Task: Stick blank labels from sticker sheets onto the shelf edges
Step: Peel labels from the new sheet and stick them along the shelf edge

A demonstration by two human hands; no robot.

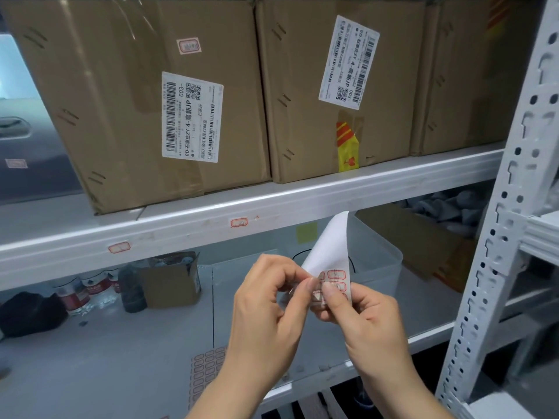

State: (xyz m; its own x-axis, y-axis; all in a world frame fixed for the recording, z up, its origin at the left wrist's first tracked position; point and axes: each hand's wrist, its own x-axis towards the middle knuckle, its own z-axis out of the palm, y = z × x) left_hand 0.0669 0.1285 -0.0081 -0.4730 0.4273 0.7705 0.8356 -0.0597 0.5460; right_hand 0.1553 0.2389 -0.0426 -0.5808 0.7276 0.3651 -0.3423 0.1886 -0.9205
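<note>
I hold a curled white sticker sheet [331,249] with red-bordered blank labels in front of the lower shelf. My right hand [363,316] grips the sheet's lower edge with the thumb on its labels. The fingertips of my left hand [272,300] pinch at a label on the sheet. Two red-bordered labels sit on the grey shelf edge [332,195]: the left label [119,247] and the middle label [239,222]. A second sticker sheet [205,370] lies flat on the lower shelf, partly hidden behind my left forearm.
Big cardboard boxes [145,98] with shipping labels fill the upper shelf. On the lower shelf stand a small open carton [171,282], jars, a black bundle [30,313], a clear plastic bin [375,255] and another box. A perforated white upright [496,237] stands at the right.
</note>
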